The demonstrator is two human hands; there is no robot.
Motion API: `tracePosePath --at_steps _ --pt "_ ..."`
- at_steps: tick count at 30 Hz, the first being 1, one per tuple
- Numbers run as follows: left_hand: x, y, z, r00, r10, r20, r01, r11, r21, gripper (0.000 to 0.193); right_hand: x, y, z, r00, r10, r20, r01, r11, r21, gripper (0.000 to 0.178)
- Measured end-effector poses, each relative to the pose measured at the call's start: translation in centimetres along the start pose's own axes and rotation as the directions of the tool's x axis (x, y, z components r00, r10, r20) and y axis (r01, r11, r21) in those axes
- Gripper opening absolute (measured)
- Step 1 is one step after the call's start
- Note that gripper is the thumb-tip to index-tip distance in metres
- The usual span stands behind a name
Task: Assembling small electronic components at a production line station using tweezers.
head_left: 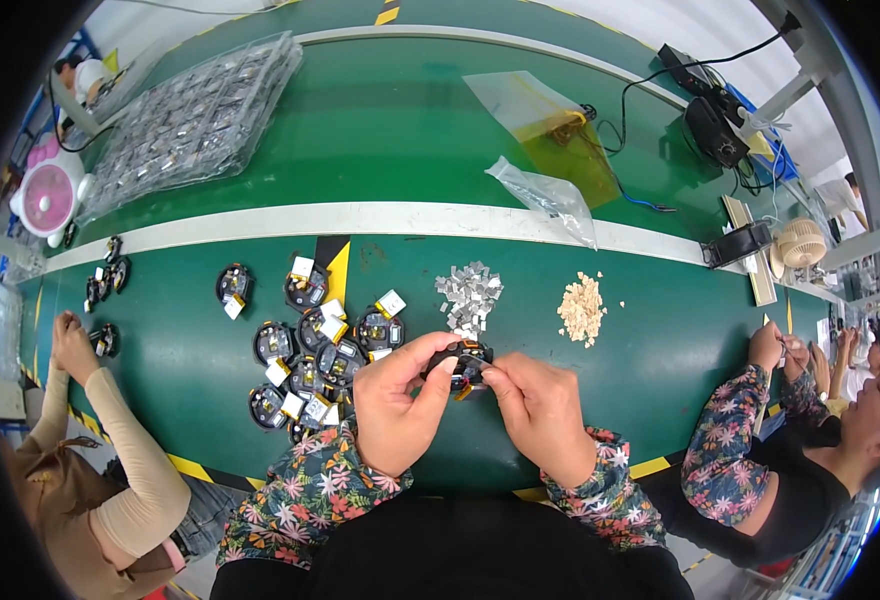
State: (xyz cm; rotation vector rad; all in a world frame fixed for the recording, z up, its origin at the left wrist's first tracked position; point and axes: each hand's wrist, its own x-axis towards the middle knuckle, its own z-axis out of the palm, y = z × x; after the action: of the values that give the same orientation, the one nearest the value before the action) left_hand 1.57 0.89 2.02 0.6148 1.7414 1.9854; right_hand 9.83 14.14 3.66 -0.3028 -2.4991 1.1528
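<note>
My left hand (397, 408) grips a round black electronic housing (468, 358) between thumb and fingers, above the green table. Yellow and small metallic parts show inside it. My right hand (548, 412) is closed in a pinch at the housing's right edge; what sits between those fingertips is too small to tell. Left of my hands lies a cluster of similar round black housings (340, 362), several with white-and-yellow battery packs (317, 407) attached. Just beyond the held housing is a heap of small silvery pieces (469, 296). To its right sits a pile of little beige pieces (582, 309).
A white rail (400, 217) crosses the table. Behind it are stacked clear trays (195, 120), a plastic bag (550, 200) and a yellow film sheet (570, 155). Co-workers sit at left (110, 500) and right (760, 450). A small fan (800, 243) stands far right.
</note>
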Motion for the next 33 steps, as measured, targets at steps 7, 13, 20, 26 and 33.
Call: tracePosePath --at_steps 7,13,20,26,33 --pt "0.2 -0.6 0.1 0.989 0.138 -0.059 -0.129 0.981 0.144 0.02 0.0 0.1 0.5 1.0 0.013 -0.014 -0.012 1.0 0.015 0.009" --pt "0.9 -1.2 0.2 0.998 0.012 -0.059 -0.01 0.999 0.042 0.024 0.5 0.6 0.6 0.997 0.069 0.017 -0.068 0.997 -0.038 0.012" --pt "1.4 -1.3 -0.3 0.985 -0.169 0.041 0.173 0.974 -0.144 0.03 0.7 0.7 0.0 0.995 0.093 0.031 -0.092 0.995 -0.045 0.013" --pt "1.4 -1.2 0.0 0.988 -0.154 0.018 0.155 0.972 -0.176 0.028 0.7 0.6 0.1 0.997 0.072 0.038 -0.069 0.995 -0.068 0.012" --pt "2.1 -0.9 -1.2 0.896 -0.419 0.146 0.443 0.824 -0.355 0.024 0.7 1.7 -0.6 0.997 0.061 -0.051 -0.058 0.997 0.06 0.013"
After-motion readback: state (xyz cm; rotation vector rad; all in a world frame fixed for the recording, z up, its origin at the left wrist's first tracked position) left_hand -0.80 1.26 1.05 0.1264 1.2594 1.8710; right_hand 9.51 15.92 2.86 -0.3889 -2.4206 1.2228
